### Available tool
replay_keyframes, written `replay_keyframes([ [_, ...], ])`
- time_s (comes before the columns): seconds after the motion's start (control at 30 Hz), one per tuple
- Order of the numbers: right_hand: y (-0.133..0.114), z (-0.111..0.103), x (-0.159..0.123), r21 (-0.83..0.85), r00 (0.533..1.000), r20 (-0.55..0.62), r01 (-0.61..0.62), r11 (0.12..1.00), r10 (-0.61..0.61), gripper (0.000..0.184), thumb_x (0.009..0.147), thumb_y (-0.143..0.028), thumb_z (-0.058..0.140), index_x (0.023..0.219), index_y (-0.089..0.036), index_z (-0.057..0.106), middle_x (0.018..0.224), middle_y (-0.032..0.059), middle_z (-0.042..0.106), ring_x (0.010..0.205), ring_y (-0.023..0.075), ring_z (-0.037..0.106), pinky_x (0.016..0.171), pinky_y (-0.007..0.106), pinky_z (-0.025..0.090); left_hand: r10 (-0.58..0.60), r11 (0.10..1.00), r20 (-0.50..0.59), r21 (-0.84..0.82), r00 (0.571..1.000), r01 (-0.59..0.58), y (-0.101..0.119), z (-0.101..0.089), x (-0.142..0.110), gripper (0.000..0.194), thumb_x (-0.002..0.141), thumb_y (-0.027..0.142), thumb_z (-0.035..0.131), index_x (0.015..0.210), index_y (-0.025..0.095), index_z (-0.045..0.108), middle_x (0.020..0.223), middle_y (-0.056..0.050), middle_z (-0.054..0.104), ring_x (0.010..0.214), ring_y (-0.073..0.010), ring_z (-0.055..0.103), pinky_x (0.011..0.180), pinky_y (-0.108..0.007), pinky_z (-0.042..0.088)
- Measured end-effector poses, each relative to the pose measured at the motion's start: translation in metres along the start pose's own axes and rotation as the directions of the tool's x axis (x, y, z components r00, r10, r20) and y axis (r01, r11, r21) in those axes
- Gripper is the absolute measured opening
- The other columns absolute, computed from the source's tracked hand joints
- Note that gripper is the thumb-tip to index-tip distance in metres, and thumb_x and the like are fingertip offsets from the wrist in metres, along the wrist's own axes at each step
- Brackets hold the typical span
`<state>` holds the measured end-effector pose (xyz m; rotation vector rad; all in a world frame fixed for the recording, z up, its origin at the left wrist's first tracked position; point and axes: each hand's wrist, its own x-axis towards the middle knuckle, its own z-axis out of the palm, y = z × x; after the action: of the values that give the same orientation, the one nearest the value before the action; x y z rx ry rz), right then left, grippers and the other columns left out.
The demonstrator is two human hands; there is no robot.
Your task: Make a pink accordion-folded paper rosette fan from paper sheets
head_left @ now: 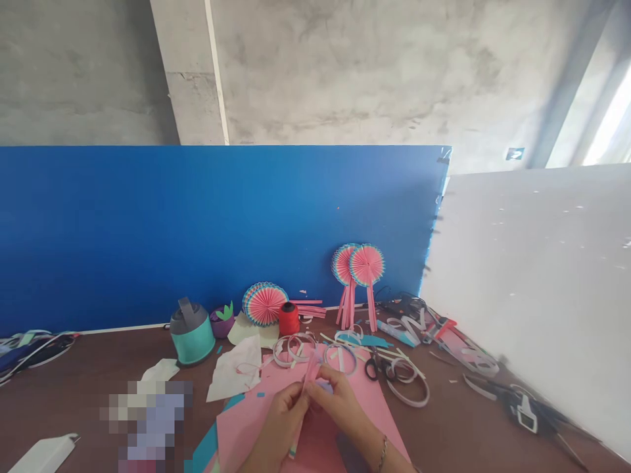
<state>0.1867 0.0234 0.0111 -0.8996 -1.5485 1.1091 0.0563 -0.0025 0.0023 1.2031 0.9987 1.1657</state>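
Note:
Close together over the pink paper sheets point(246, 433), my left hand point(286, 410) and my right hand point(340, 404) both pinch a narrow folded strip of pink paper point(311, 369). The strip stands tilted; its upper end rises above my fingers and its lower end shows below them. Fingertips hide its middle. Just beyond my hands lie rolls of double-sided tape point(340, 358) and a pair of scissors point(371, 369). A red thread spool point(288, 320) stands farther back. Beside it is a group of pleated pink paper fans point(266, 303), and more upright fans point(367, 266) lean against the blue partition.
A teal and grey container point(192, 335) and a purple pot point(221, 322) stand left of the fans. White paper scraps point(236, 368) lie nearby. Tape, strips and cables clutter the right side, with a black tool with a display point(526, 415). A blue partition point(197, 223) bounds the back.

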Motion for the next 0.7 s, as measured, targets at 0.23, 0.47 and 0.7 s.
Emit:
replay_keyframes([
  [0.23, 0.013, -0.011, 0.009, 0.26, 0.977, -0.106, -0.155, 0.953, 0.187, 0.036, 0.059, -0.049, 0.078, 0.059, -0.017, 0.063, 0.056, -0.0004, 0.057, 0.055, 0.0138, 0.049, 0.056, 0.026, 0.04, 0.084, 0.974, -0.049, 0.216, 0.995, -0.071, -0.005, -0.009, 0.0, 0.043, 0.074, 0.058, 0.06, 0.06, 0.017, 0.061, 0.055, 0.001, 0.05, 0.059, -0.0147, 0.044, 0.056, -0.024, 0.032],
  [0.47, -0.009, -0.015, 0.006, 0.291, 0.954, -0.067, -0.262, 0.92, 0.293, 0.029, 0.052, -0.04, 0.081, 0.055, -0.018, 0.062, 0.055, -0.0024, 0.054, 0.055, 0.0128, 0.045, 0.057, 0.026, 0.039, 0.091, 0.973, -0.125, 0.224, 0.988, -0.061, -0.003, -0.01, 0.001, 0.03, 0.072, 0.048, 0.064, 0.068, 0.019, 0.069, 0.063, -0.003, 0.063, 0.061, -0.0182, 0.053, 0.059, -0.026, 0.04],
  [0.7, -0.021, -0.017, 0.005, 0.243, 0.956, 0.029, -0.289, 0.926, 0.29, 0.03, 0.053, -0.038, 0.08, 0.054, -0.02, 0.057, 0.053, -0.0034, 0.05, 0.055, 0.0137, 0.044, 0.056, 0.028, 0.038, 0.094, 0.978, -0.165, 0.201, 0.982, -0.06, -0.008, -0.016, 0.002, 0.024, 0.069, 0.038, 0.07, 0.084, 0.02, 0.075, 0.08, -0.006, 0.072, 0.077, -0.0233, 0.062, 0.069, -0.028, 0.047],
])
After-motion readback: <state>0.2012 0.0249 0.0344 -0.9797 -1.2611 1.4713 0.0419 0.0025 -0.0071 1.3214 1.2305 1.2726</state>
